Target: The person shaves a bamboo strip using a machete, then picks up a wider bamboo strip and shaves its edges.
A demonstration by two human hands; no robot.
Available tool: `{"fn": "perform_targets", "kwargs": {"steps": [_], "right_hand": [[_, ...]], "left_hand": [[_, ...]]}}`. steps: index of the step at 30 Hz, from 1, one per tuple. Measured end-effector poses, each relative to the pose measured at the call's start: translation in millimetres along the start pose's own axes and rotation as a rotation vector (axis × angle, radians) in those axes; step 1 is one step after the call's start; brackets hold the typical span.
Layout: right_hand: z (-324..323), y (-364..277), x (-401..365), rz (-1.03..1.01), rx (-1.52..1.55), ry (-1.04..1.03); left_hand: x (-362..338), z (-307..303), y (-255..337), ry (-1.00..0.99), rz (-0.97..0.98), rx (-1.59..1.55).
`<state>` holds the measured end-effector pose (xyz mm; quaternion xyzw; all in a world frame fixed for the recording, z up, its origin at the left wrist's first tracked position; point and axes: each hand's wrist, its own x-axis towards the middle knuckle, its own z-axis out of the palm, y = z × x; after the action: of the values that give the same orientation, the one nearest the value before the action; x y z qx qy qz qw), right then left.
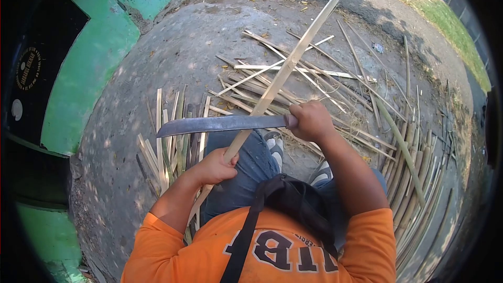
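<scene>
My left hand (217, 166) is closed around a long, pale bamboo strip (283, 71), which slants from beside my lap up toward the top right. In my right hand (312, 120) is the handle of a machete (222, 124). Its broad grey blade lies across the strip above my left hand, with the tip pointing left. Whether the blade touches the strip or only passes over it, I cannot tell.
Cut strips (257, 81) lie in a loose pile ahead on the concrete ground (194, 31). More upright strips (162, 152) are at my left, and long bamboo poles (406, 178) at my right. A green wall (89, 78) borders the left side.
</scene>
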<state>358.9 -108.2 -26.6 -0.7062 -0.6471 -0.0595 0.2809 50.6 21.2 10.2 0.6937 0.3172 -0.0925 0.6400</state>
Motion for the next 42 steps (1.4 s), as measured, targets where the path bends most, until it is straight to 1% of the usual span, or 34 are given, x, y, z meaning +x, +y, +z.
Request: {"fn": "perform_targets", "kwargs": {"steps": [5,11,14,17,21,24,26,29,32,35,36,37,40,41,42], "right_hand": [[-3,1,1,-0.001,-0.013,-0.023],[-4,6,0,-0.014,-0.034,-0.027],[-7,3,-1,-0.013,-0.046,0.0],[-8,-17,-3,0.021,-0.068,-0.036],[0,-37,-3,-0.018,-0.081,-0.083],[-7,-16,3,0.039,-0.121,-0.01],[-8,-9,3,0.082,-0.077,-0.019],[-5,-13,-1,0.078,-0.06,0.011],[-7,-26,-3,0.069,0.008,-0.028],[-1,-43,-1,-0.004,-0.002,-0.109],[0,-45,-1,-0.024,-0.003,-0.125],[-5,-41,1,-0.016,-0.034,-0.123],[-11,-6,5,0.178,-0.092,-0.045],[-12,1,3,0.125,-0.104,-0.023],[-12,1,2,0.119,-0.105,-0.02]], "left_hand": [[1,-2,1,-0.013,0.007,0.03],[0,-2,5,-0.028,-0.011,-0.003],[1,-2,2,-0.027,0.008,-0.006],[-1,0,6,-0.014,-0.032,-0.091],[0,0,2,-0.004,-0.016,-0.089],[1,-2,-1,-0.005,0.007,-0.025],[2,-1,3,0.02,0.033,0.04],[1,-2,2,-0.008,0.003,-0.037],[1,1,0,0.006,-0.002,-0.053],[4,1,-6,0.032,0.052,0.023],[4,1,-5,0.027,0.039,0.023],[3,1,-4,0.022,0.027,0.024],[2,1,3,0.018,0.02,0.038],[2,0,6,0.017,0.022,0.047],[2,0,5,0.004,0.007,0.02]]}}
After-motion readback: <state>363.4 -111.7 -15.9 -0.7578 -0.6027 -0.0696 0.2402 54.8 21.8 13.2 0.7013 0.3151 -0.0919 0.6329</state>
